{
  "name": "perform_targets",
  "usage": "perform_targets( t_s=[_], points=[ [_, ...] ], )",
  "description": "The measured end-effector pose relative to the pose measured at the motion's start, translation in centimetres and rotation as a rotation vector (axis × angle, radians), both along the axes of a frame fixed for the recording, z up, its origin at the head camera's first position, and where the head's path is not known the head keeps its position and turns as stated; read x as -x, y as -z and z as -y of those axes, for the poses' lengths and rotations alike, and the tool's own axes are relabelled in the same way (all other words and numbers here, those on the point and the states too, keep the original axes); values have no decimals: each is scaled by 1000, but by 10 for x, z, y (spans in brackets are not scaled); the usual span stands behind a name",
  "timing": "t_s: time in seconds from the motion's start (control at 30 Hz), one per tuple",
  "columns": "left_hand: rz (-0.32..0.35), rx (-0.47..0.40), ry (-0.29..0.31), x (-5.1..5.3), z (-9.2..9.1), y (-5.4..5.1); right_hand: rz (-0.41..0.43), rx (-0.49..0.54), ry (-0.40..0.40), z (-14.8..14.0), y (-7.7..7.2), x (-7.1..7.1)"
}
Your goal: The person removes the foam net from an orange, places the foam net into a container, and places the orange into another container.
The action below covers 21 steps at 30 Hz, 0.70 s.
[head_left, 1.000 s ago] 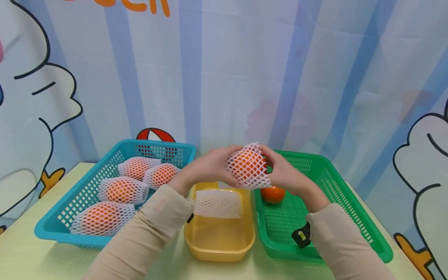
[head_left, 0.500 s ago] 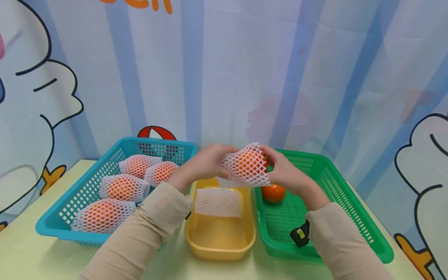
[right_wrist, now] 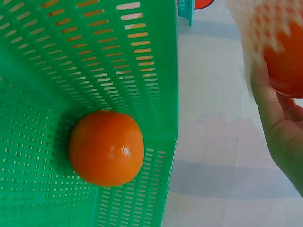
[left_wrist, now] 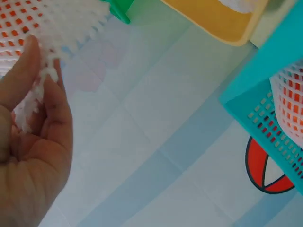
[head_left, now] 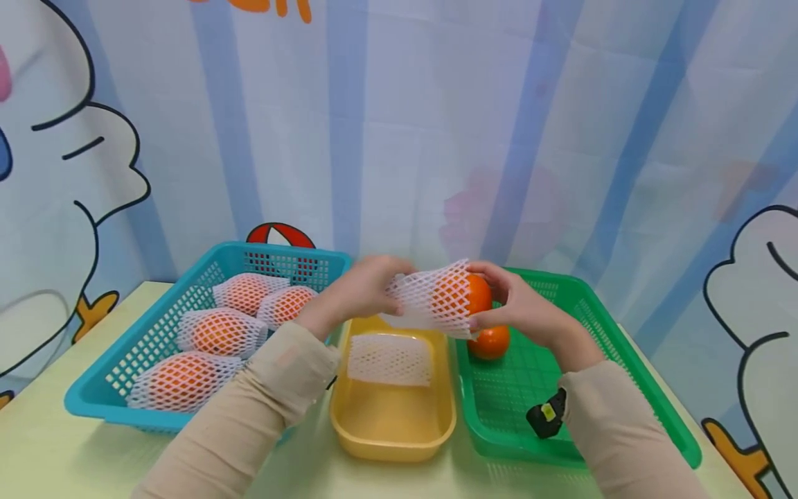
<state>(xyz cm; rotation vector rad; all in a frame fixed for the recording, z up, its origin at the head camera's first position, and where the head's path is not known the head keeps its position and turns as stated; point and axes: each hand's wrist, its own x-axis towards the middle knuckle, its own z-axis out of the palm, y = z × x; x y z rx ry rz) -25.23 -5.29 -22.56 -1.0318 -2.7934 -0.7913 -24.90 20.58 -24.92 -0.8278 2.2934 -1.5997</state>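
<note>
Left hand [head_left: 368, 290] on foam net [head_left: 416, 296] — right hand [head_left: 522, 306] around part-covered orange fruit [head_left: 479, 294]

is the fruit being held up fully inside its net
Partly in: the net covers one side of the fruit, while bare orange skin shows past the net's edge in the head and right wrist views.

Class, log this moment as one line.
left hand: pinches foam net; right hand: grips orange fruit; fruit: partly inside net
</note>
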Motion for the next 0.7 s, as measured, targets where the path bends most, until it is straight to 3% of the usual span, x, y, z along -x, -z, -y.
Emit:
perform_targets(
  t_s=[0.27, 0.47, 0.7],
  points=[
    [-32, 131, -97, 3, 9, 6, -4, -31, 8, -14, 2, 1],
    [-56, 285, -196, 4, 3, 9, -18, -36, 44, -21, 3, 2],
    [-51, 318, -316, 9, -3, 15, -24, -51, 105, -30, 6, 3]
  ],
)
